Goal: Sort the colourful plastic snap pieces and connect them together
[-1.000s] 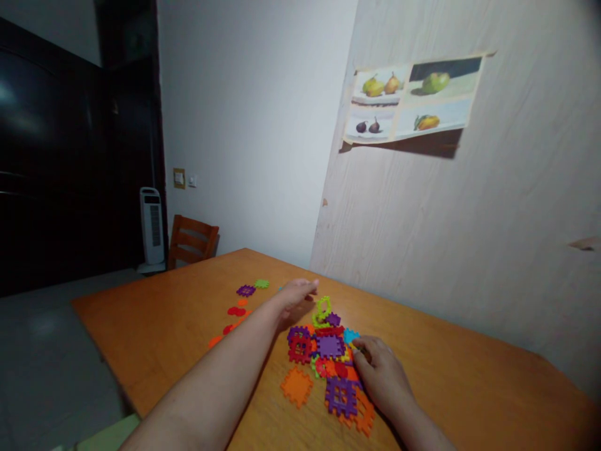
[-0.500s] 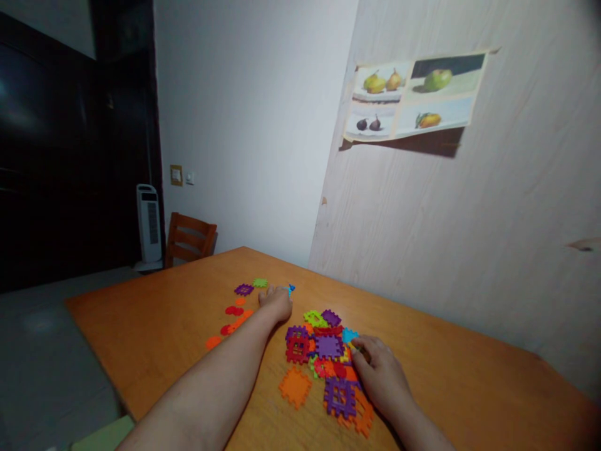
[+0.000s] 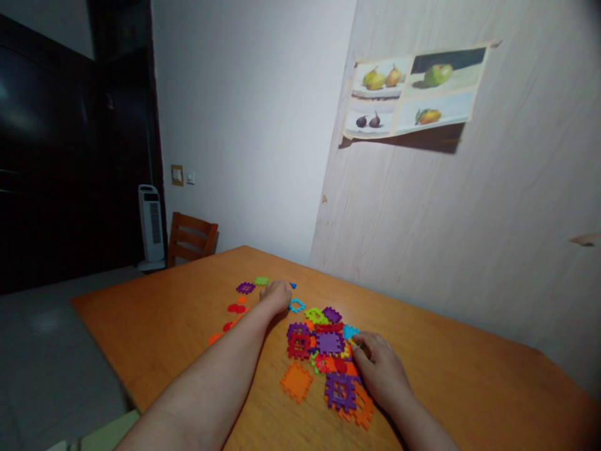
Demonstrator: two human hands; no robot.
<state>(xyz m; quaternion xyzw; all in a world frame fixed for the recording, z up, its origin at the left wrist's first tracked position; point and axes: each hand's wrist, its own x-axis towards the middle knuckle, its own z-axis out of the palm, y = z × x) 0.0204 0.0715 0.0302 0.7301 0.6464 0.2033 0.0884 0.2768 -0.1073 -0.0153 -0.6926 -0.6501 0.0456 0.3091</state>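
My left hand (image 3: 277, 296) reaches to the far part of the table, back up and bent down toward the wood. Its fingers are mostly hidden under it. A light blue open-frame toothed piece (image 3: 297, 305) lies just right of that hand, and a small dark blue piece (image 3: 293, 285) lies beyond it. My right hand (image 3: 382, 371) rests at the right edge of a pile of toothed plastic building pieces (image 3: 329, 343). Thumb and forefinger are curled together there, near a light blue piece (image 3: 350, 332); what they hold is too small to make out.
An orange toothed square (image 3: 297, 381) lies at the pile's near left. Left of my left arm lie red discs (image 3: 236, 308), a purple frame piece (image 3: 245, 288) and a green piece (image 3: 261, 280). A wooden chair (image 3: 193, 238) stands behind the table (image 3: 159, 307), and a wall borders its far right side.
The light blue frame piece now shows fully beside my left hand, nearer the pile. My left fingers have drawn in from a wider spread. The right hand has hardly moved.
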